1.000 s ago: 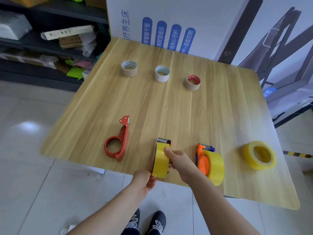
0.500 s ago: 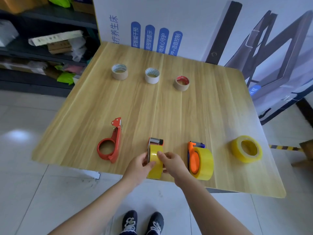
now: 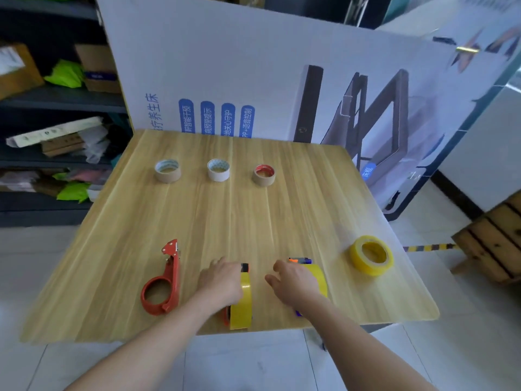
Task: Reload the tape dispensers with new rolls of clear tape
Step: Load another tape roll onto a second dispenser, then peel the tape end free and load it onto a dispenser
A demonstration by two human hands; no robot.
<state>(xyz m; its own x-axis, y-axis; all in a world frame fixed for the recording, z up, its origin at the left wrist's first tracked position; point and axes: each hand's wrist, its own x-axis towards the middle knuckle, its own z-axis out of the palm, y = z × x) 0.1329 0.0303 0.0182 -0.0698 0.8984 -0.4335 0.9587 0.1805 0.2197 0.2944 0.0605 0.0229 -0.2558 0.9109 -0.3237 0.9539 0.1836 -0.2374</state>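
An empty red dispenser [image 3: 172, 273] lies flat near the table's [image 3: 253, 221] front edge. Right of it, the middle dispenser [image 3: 244, 306] and right dispenser [image 3: 318, 273] stand on edge, each with a yellow roll fitted. A loose yellow roll [image 3: 366, 266] lies flat near the right edge, and three small rolls [image 3: 218, 172] sit in a row toward the far edge.

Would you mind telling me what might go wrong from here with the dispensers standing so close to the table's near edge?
The middle dispenser stands upright right at the near edge of the table; a nudge from the left hand might tip it off. The right hand is over the right dispenser with fingers spread; a careless grab could topple it too.
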